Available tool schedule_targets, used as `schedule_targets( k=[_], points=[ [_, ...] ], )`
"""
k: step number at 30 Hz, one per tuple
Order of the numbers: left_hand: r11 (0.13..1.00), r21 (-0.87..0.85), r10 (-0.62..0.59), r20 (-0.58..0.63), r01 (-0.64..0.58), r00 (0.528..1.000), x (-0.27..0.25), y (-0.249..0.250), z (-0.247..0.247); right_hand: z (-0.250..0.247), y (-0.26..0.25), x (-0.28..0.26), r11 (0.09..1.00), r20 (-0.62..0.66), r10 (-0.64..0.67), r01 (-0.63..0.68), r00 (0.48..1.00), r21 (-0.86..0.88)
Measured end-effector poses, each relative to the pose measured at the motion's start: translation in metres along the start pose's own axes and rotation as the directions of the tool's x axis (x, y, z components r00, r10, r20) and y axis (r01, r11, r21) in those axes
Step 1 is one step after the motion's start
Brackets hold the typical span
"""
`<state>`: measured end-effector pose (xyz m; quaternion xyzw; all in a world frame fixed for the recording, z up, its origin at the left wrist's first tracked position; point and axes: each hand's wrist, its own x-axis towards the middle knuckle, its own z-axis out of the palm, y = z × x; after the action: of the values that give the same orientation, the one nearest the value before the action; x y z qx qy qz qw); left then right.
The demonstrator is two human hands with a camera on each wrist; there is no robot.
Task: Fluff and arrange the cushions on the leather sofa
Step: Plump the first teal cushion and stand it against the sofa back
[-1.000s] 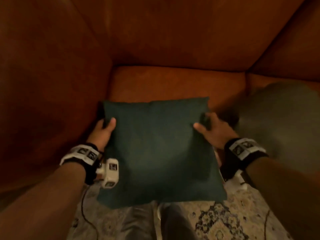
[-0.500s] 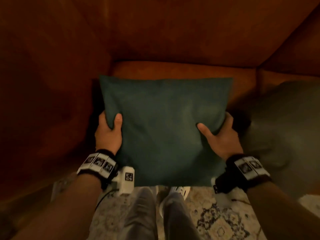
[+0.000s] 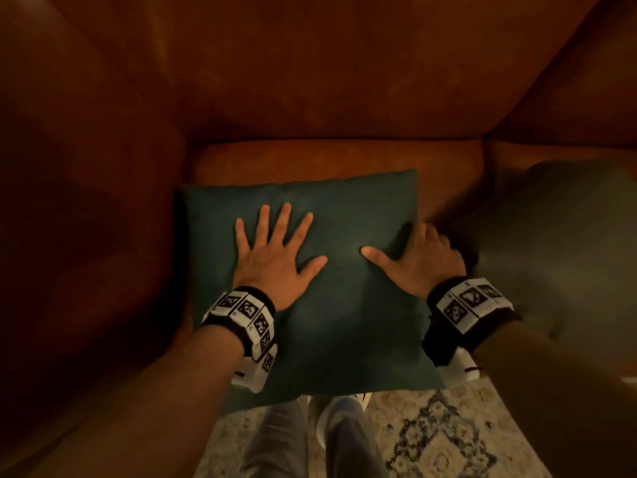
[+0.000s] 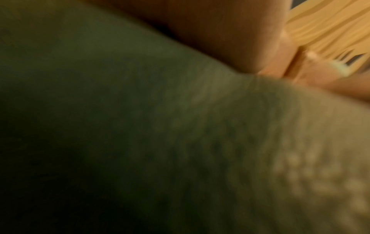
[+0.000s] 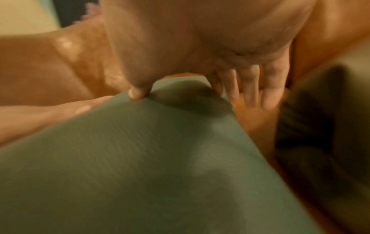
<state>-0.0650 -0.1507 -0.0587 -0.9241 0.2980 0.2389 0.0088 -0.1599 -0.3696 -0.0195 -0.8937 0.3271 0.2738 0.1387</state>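
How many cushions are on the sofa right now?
2. A teal cushion lies on the seat under both hands; an olive cushion sits to its right. More may lie out of view.

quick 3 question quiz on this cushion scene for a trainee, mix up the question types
1. True or false: the left hand lies flat with spread fingers on top of the teal cushion.
2. Multiple choice: where is the right hand? A) lifted clear of the cushion B) at the cushion's right edge, thumb on top and fingers down the side C) on the patterned rug
3. Fill in: a second cushion, the olive cushion, lies on the sofa to the ____ of the teal one.

Key
1. True
2. B
3. right
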Motion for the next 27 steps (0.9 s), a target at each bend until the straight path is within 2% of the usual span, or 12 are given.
schedule_targets(
  k=[2, 3, 5, 8, 10, 12, 14, 17, 20, 22, 25, 27],
  points=[
    [1.0, 0.012, -0.004, 0.028, 0.004, 1.0, 0.006, -0.005, 0.009, -0.006, -0.013, -0.001, 0.976, -0.159, -0.197, 0.178, 0.968, -0.125],
    [1.0, 0.02, 0.002, 0.037, -0.003, 0.999, 0.006, -0.005, 0.01, -0.005, -0.025, 0.0, 0.948, -0.172, -0.296, 0.267, 0.94, -0.175],
    [1.0, 0.021, 0.006, 0.056, -0.008, 0.998, 0.007, -0.002, 0.012, 0.0, -0.049, 0.01, 0.874, -0.06, -0.432, 0.402, 0.9, -0.273],
    [1.0, 0.007, -0.009, 0.083, 0.009, 0.997, 0.011, -0.003, 0.013, 0.011, -0.054, 0.039, 0.789, 0.143, -0.452, 0.47, 0.88, -0.395],
    [1.0, -0.008, -0.01, 0.103, 0.01, 0.995, 0.016, -0.005, 0.011, 0.011, -0.029, 0.056, 0.872, 0.115, -0.344, 0.362, 0.932, -0.329],
    [1.0, -0.029, -0.009, 0.109, 0.012, 0.994, 0.018, -0.004, 0.01, 0.006, 0.0, 0.07, 0.965, 0.09, -0.15, 0.166, 0.985, -0.203],
    [1.0, -0.025, 0.0, 0.121, 0.003, 0.993, 0.018, -0.004, 0.009, -0.002, 0.012, 0.074, 0.991, 0.106, -0.054, 0.066, 0.993, -0.113],
    [1.0, -0.008, -0.005, 0.137, 0.006, 0.991, 0.015, -0.006, 0.01, -0.006, -0.02, 0.065, 0.976, 0.0, -0.205, 0.204, 0.979, -0.072],
    [1.0, 0.003, -0.008, 0.14, 0.008, 0.99, 0.014, -0.006, 0.008, 0.009, -0.047, 0.051, 0.896, 0.068, -0.38, 0.385, 0.923, -0.221],
    [1.0, 0.011, -0.002, 0.152, 0.001, 0.988, 0.012, -0.007, 0.006, 0.025, -0.031, 0.04, 0.928, 0.043, -0.311, 0.313, 0.95, -0.202],
    [1.0, 0.015, -0.012, 0.18, 0.009, 0.984, 0.009, -0.009, 0.003, 0.058, 0.014, -0.002, 0.991, -0.076, -0.121, 0.124, 0.99, 0.041],
    [1.0, 0.027, -0.014, 0.187, 0.009, 0.982, 0.008, -0.006, 0.003, 0.088, 0.046, -0.05, 0.975, 0.006, -0.002, 0.001, 1.0, 0.224]
  ],
)
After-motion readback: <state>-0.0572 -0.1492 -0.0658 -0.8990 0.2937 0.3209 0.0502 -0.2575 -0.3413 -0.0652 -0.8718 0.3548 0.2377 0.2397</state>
